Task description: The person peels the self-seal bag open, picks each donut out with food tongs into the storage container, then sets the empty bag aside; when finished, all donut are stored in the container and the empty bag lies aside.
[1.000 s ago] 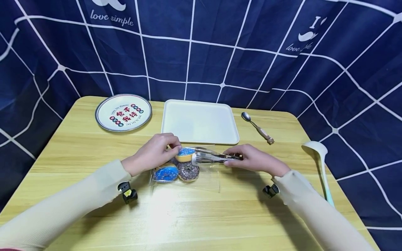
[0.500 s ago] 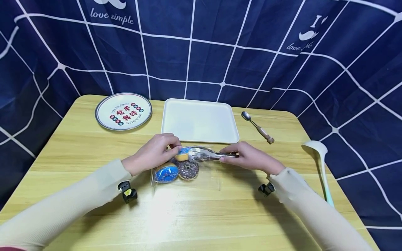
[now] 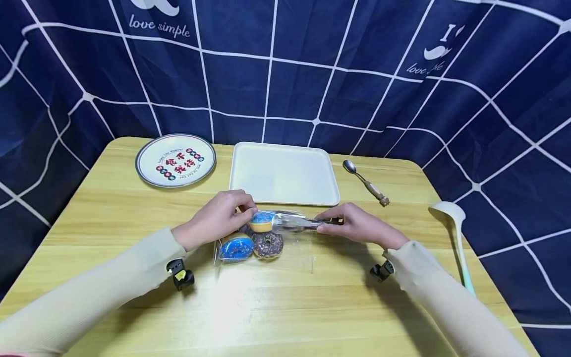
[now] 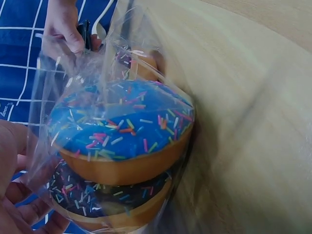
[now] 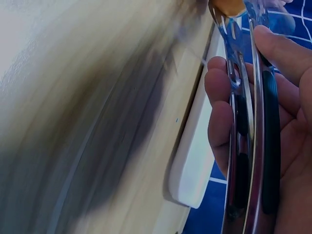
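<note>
A clear plastic bag [image 3: 296, 255] with several donuts lies in the middle of the table. My left hand [image 3: 218, 216] pinches the bag's upper edge beside a blue-iced donut [image 3: 262, 217]. Below that one sit another blue donut [image 3: 237, 247] and a chocolate donut [image 3: 268, 245] with sprinkles. My right hand [image 3: 362, 224] grips metal tongs [image 3: 292, 222], fingers and thumb on either side of the handles [image 5: 263, 146]. The tongs' heads reach into the bag, right at the upper blue donut. In the left wrist view the blue donut [image 4: 122, 126] overlaps a chocolate one [image 4: 107, 195].
Behind the bag is a white rectangular tray [image 3: 285, 173]. A round plate [image 3: 147, 166] with red lettering stands at the back left. To the right lie a spoon [image 3: 367, 182] and a pale ladle [image 3: 457, 233]. A blue checked cloth [image 3: 294, 74] hangs around the table.
The tongs moved left onto the upper blue donut, then back slightly right, with my right hand following. My left hand stays in place on the bag.
</note>
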Tool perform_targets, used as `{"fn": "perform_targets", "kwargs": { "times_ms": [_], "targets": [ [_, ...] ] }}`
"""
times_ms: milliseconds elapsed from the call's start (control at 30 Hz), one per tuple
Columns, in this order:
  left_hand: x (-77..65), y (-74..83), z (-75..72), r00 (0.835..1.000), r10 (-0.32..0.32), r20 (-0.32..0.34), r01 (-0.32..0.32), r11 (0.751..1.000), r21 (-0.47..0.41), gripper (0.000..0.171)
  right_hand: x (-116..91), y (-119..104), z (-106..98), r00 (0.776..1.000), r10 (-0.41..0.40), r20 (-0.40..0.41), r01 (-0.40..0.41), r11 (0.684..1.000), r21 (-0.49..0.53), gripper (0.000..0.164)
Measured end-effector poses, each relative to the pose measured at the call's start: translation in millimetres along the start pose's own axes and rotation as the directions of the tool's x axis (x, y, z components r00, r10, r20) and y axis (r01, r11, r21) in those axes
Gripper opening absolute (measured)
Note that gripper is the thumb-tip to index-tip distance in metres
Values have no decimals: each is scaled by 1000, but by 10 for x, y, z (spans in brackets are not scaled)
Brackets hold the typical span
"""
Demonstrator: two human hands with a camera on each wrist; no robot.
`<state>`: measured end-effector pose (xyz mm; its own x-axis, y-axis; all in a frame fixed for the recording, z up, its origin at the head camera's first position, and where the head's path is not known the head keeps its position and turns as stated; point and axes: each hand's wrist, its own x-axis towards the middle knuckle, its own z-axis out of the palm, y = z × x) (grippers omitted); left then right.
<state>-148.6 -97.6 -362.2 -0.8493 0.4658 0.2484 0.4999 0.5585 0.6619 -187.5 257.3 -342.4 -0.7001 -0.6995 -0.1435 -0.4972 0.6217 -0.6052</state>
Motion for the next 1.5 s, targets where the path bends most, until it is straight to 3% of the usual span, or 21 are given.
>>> {"fn": "perform_targets", "kwargs": {
  "times_ms": [333, 667, 1067, 1267, 1500],
  "targets": [
    [-15, -2, 8, 1000, -2, -20, 2, 1000, 14, 15, -72, 82, -54, 999, 26, 29, -28, 998, 55, 31],
    [-16, -16, 11, 1000, -1, -27, 2, 1000, 12, 15, -171, 143, -55, 998, 54, 7, -55, 997, 57, 32],
    [-10, -31, 21, 1000, 10, -21, -9, 1000, 24, 14, -317, 214, -54, 996, 76, -47, -75, 996, 42, 31],
    [10, -20, 17, 1000, 14, -22, -13, 1000, 24, 12, -403, 220, -121, 995, 54, -87, -51, 998, 33, 31],
    [10, -14, 13, 1000, 8, -25, -8, 1000, 27, 12, -567, 267, -204, 990, 77, -118, -78, 997, -11, 31]
  ]
}}
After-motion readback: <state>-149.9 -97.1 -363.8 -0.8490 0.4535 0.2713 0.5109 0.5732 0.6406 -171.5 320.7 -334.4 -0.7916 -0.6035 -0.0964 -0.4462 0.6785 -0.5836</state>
